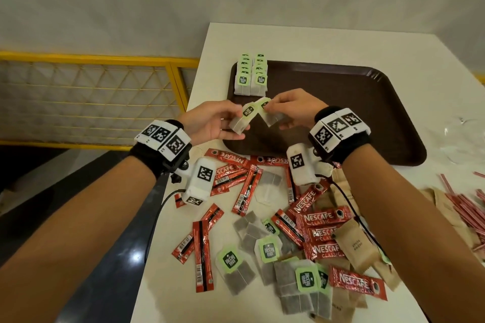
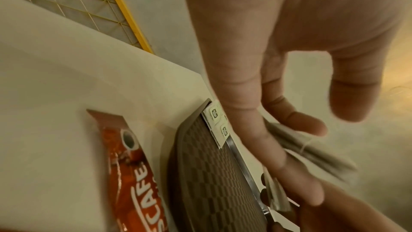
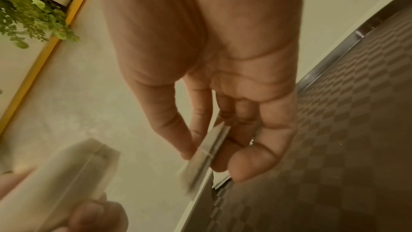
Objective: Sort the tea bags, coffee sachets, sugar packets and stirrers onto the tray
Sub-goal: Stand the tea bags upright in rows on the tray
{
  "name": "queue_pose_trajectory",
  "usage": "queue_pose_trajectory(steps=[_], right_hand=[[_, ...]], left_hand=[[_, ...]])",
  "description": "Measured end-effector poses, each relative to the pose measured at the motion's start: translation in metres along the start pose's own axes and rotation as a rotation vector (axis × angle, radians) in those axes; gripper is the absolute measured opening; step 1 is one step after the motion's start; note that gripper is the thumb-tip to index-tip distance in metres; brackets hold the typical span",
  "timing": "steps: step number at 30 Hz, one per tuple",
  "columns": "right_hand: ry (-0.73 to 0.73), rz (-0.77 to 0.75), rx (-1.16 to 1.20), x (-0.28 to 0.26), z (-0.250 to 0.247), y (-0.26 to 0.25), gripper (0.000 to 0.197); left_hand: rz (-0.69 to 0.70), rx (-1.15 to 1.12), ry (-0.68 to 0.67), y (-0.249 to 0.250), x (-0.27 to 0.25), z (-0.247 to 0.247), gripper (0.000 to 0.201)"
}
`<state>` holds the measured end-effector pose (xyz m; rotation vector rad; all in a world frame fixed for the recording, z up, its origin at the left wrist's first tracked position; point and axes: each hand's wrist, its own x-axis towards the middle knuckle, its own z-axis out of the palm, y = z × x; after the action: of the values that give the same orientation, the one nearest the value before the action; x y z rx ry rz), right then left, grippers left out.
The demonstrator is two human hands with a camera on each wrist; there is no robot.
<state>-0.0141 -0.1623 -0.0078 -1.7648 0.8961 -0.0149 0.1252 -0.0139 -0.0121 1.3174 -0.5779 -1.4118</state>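
Observation:
A brown tray (image 1: 354, 118) lies on the white table (image 1: 288, 39). Two neat rows of green-tagged tea bags (image 1: 250, 73) lie at its far left corner. Above the tray's near left corner, my left hand (image 1: 237, 123) grips a small stack of tea bags (image 1: 242, 118). My right hand (image 1: 270, 110) pinches a single tea bag (image 1: 273, 117) right beside that stack. The right wrist view shows thumb and fingers pinching this bag (image 3: 205, 153). In the left wrist view, blurred grey bags (image 2: 312, 149) lie in my left hand (image 2: 323, 138).
Loose on the table in front of the tray lie red Nescafe sachets (image 1: 322, 217), more tea bags (image 1: 267, 249) and brown sugar packets (image 1: 357, 244). Red stirrers (image 1: 462, 207) are heaped at the right. The table's left edge drops off beside a yellow railing (image 1: 91, 57).

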Motion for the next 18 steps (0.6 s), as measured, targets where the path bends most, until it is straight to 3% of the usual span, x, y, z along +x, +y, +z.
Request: queue_pose_trajectory(steps=[5,8,11,18], right_hand=[[0.119,0.027,0.083,0.02,-0.006,0.002,0.024],[0.232,0.063,0.045,0.034,-0.012,0.0,0.024],[0.238,0.096,0.157,0.049,-0.013,0.0,0.021],[0.218,0.2,0.561,0.075,-0.001,-0.004,0.015]], left_hand=[[0.04,0.059,0.149,0.003,0.024,-0.009,0.015],[0.065,0.101,0.329,0.009,0.043,-0.016,0.018],[0.069,0.204,0.501,0.015,0.065,-0.023,0.019],[0.087,0.381,0.606,0.021,0.105,-0.023,0.018]])
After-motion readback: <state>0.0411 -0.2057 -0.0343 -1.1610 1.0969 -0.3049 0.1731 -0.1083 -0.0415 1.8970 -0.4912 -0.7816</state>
